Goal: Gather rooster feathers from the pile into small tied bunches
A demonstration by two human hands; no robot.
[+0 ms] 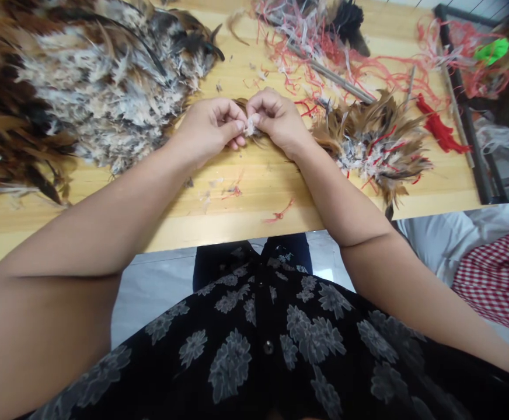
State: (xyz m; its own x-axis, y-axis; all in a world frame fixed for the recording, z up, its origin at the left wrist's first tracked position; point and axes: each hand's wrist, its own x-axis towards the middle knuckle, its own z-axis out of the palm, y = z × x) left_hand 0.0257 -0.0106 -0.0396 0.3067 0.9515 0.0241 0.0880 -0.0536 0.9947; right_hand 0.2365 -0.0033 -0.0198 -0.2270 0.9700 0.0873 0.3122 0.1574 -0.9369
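Observation:
My left hand [211,127] and my right hand [276,118] meet above the wooden table [246,201], fingers curled. Between their fingertips they pinch a small tuft of feathers [250,125], white and fluffy at the base, with brown tips showing behind the hands. A big heap of brown, black and white feathers [83,81] lies to the left of my left hand. To the right of my right hand lies a smaller bundle of feathers [372,143] with red strands through it.
Red and white plastic string scraps [307,41] and thin sticks [337,79] litter the far side of the table. A dark-framed rack [464,116] stands at the right edge. Red-checked cloth [499,280] lies lower right. The table's front edge runs just before my lap.

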